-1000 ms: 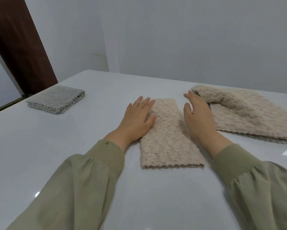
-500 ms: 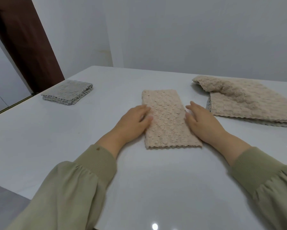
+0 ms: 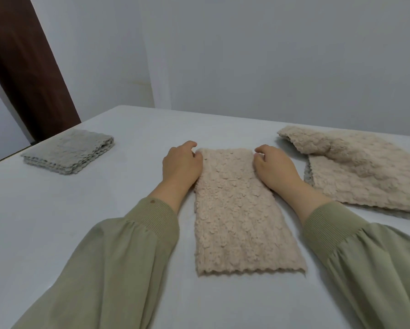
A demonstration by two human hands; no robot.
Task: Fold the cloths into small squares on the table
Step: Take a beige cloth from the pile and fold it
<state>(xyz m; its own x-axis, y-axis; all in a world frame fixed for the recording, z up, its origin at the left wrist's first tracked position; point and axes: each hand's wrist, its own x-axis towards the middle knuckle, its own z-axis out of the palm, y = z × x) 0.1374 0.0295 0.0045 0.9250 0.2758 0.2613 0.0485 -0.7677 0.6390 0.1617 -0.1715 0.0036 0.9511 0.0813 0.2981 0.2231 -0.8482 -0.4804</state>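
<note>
Two olive-green sleeves [image 3: 132,245] reach forward over a glossy white table [image 3: 56,222], either side of a nubbly beige fleece cloth [image 3: 232,217] folded into a long strip at the table's centre. The strip's long axis runs straight away from the person, its scalloped short edge nearest the camera and its far end pointing at the wall.

At that far end the left hand [image 3: 182,162] and the right hand [image 3: 275,167] sit on opposite corners, fingers curled in and thumbs against the pile. Each appears to pinch its corner, though the fingertips are partly hidden. Holding both corners at once likely keeps the edge square for drawing it back over the near half, which would shorten the strip toward a square.

Further off to the left, a grey cloth already folded into a small thick square [image 3: 68,153] lies well apart, probably set aside as finished. To the right, a loose heap of beige fleece cloths [image 3: 355,167] waits near the right hand, one corner flopped over. A plain pale wall [image 3: 270,55] and a dark brown door [image 3: 26,74] close the scene.
</note>
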